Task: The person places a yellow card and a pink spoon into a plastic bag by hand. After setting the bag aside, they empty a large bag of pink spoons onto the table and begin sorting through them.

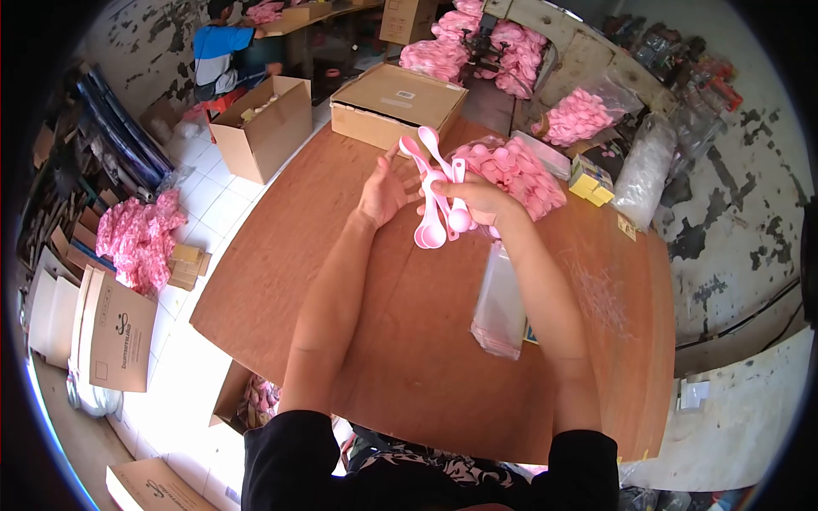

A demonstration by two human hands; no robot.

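Observation:
Several pink spoons (433, 223) are bunched above the brown table (409, 324), with bowls pointing both up and down. My right hand (479, 198) grips the bunch from the right side. On the other side, my left hand (388, 189) is open with its fingers spread, palm towards the spoons; whether its fingertips touch them I cannot tell. Behind my right hand lies a heap of pink spoons (524, 177) in clear plastic. A stack of clear plastic bags (498, 307) lies on the table under my right forearm.
A closed cardboard box (396, 102) stands at the table's far edge. Yellow small boxes (590, 180) and a clear plastic roll (645, 170) are at the far right. An open carton (264, 128) stands on the floor, near a person in a blue top (223, 47).

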